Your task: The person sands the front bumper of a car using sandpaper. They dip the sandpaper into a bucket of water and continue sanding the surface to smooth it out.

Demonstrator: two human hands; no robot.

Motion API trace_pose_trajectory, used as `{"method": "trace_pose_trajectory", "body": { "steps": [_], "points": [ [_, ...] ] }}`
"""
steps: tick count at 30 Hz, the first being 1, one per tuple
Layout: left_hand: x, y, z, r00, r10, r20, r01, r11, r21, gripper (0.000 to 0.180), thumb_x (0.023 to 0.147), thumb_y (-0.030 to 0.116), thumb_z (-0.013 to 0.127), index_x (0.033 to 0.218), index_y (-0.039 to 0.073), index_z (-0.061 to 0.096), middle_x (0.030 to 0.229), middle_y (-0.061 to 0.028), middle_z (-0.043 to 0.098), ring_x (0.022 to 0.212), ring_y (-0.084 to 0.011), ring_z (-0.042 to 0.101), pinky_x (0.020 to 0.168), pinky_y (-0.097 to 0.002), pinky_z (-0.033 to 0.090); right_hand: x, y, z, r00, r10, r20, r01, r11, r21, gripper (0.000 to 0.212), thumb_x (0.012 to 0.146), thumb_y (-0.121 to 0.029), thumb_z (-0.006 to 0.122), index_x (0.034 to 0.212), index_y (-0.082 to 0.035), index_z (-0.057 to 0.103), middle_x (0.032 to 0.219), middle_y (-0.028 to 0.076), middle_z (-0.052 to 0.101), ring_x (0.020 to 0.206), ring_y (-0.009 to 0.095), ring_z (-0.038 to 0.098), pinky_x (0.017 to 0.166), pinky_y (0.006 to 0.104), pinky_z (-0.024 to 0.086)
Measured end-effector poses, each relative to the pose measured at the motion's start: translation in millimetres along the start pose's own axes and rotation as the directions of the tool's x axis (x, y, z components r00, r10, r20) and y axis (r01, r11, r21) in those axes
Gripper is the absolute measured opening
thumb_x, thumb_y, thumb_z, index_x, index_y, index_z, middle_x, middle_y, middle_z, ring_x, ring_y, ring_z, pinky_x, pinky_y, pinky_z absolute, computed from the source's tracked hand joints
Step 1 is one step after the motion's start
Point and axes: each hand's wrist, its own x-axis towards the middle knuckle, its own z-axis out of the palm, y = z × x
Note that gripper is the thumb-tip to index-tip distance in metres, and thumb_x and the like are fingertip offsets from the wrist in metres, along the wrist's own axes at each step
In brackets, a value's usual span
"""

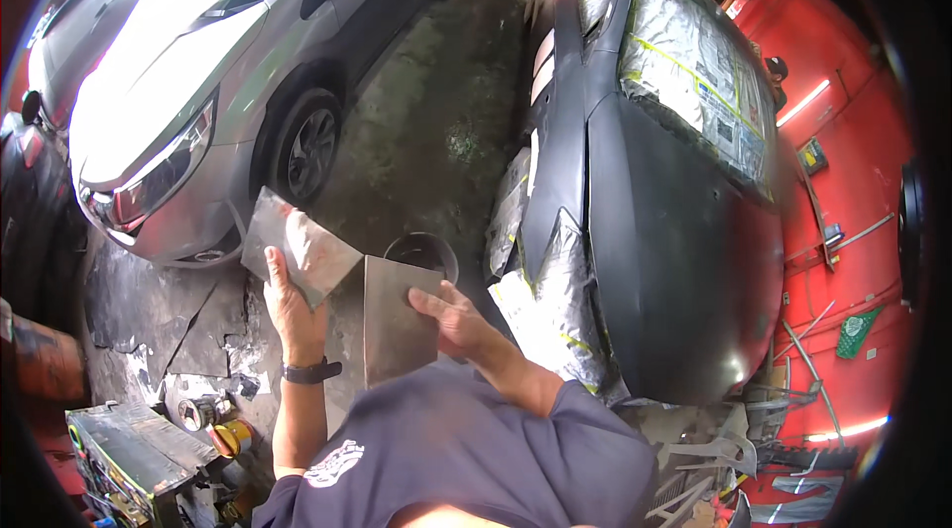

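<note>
The left hand [290,305] grips a flat metal spreader [297,245] smeared with pale filler, fingers closed around its near edge. The right hand [448,318] pinches a second metal plate [395,315] by its right edge, just right of the spreader. A round tin [421,252] sits beyond, between the silver car [198,82] and the masked dark car [674,231].

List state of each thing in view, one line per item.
Left hand: shut on the smeared metal plate, held up, tilted.
Right hand: shut on the plain metal plate, held upright.
Round container: open, on the floor.
Dark car: matte, windscreen and headlights masked with paper.
Silver car: parked, unmasked.
</note>
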Motion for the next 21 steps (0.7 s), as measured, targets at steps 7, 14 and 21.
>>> {"method": "trace_pose_trajectory", "body": {
  "steps": [7,14,21],
  "points": [
    [65,-29,39,0.984,-0.178,0.008,0.167,0.935,0.312,0.057,0.092,0.042,0.071,0.125,0.000,0.053,0.117,-0.0088,0.060,0.101,-0.0193,0.062,0.086,-0.0386,0.053,133,-51,-100,0.833,-0.324,-0.447,0.191,0.929,-0.318,0.029,0.098,-0.024,0.063,0.102,0.005,0.068,0.097,0.008,0.072,0.085,0.017,0.069,0.075,0.0294,0.056],
    [154,-49,67,0.979,-0.043,-0.199,0.146,0.826,0.544,0.045,0.099,0.041,0.060,0.112,-0.002,0.062,0.104,-0.0078,0.066,0.092,-0.0133,0.062,0.081,-0.0296,0.049,152,-126,-34,0.824,-0.535,0.185,0.406,0.332,-0.851,0.034,0.092,0.002,0.062,0.126,0.000,0.063,0.111,0.010,0.068,0.099,0.021,0.064,0.086,0.0301,0.051],
    [258,-27,71,0.653,-0.702,0.284,0.746,0.661,-0.084,0.028,0.100,0.024,0.058,0.114,0.000,0.060,0.106,-0.0095,0.068,0.094,-0.0197,0.067,0.088,-0.0342,0.053,239,-108,-69,0.711,-0.633,0.305,0.354,-0.053,-0.934,0.029,0.094,0.002,0.056,0.123,0.002,0.062,0.116,0.014,0.067,0.103,0.023,0.066,0.091,0.0301,0.052]
  ]
}}
